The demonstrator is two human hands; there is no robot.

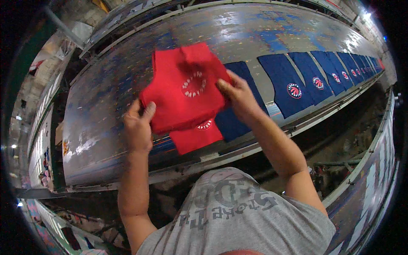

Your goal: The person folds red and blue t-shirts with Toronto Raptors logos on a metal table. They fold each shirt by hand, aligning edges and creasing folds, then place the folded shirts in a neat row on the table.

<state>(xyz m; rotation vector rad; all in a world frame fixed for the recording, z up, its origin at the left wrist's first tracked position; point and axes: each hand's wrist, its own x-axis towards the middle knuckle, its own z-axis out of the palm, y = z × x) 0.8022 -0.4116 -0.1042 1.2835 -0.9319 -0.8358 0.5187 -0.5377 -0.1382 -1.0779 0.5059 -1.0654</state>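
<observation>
Between my two hands a red fabric panel with a round white print is held up over the long table, partly blurred. My left hand grips its lower left edge, thumb on top. The right edge is pinched by my right hand. Below it, another red panel with a round print lies near the table's front edge, mostly covered. A dark blue panel lies just right of the red ones, partly behind my right hand and forearm. Whether the held red fabric is one layer or several, I cannot tell.
A row of dark blue panels with round red and white prints runs along the long, paint-stained table to the far right. A metal rail borders its near edge. Another long table stands at the lower right.
</observation>
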